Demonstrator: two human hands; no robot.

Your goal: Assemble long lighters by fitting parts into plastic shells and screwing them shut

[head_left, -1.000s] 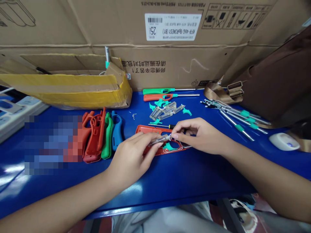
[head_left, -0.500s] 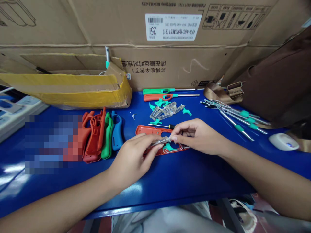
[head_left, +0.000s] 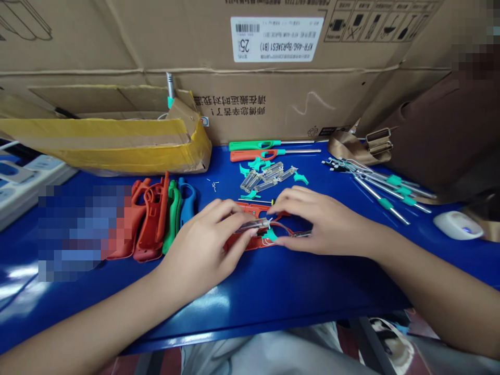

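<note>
My left hand (head_left: pixel 213 237) pinches a clear lighter fuel tank (head_left: pixel 258 224) between thumb and fingers, its white-tipped end pointing right. Beneath it lies an orange-red lighter casing half (head_left: pixel 255 242) with a teal trigger (head_left: pixel 270 236) and thin wires in it. My right hand (head_left: pixel 328 224) arches over the casing's right end, thumb and fingers apart, the thumb close to the trigger. Just behind is another orange-red casing half (head_left: pixel 253 208), partly hidden by my hands. A screwdriver (head_left: pixel 255 201) lies past it, its handle mostly covered by my right hand.
Clear tanks (head_left: pixel 252 180) and teal triggers (head_left: pixel 300 178) lie farther back, before two assembled lighters (head_left: pixel 253 155). Coloured casings (head_left: pixel 150 234) stand at left beside a yellow-taped carton (head_left: pixel 148 151). Metal lighter tubes (head_left: pixel 385 200) and a white mouse (head_left: pixel 458 225) are at right.
My right hand has let go of the tank's tip and spread its fingers over the casing, moving slightly right. My left hand still holds the tank, now a little lower over the casing.
</note>
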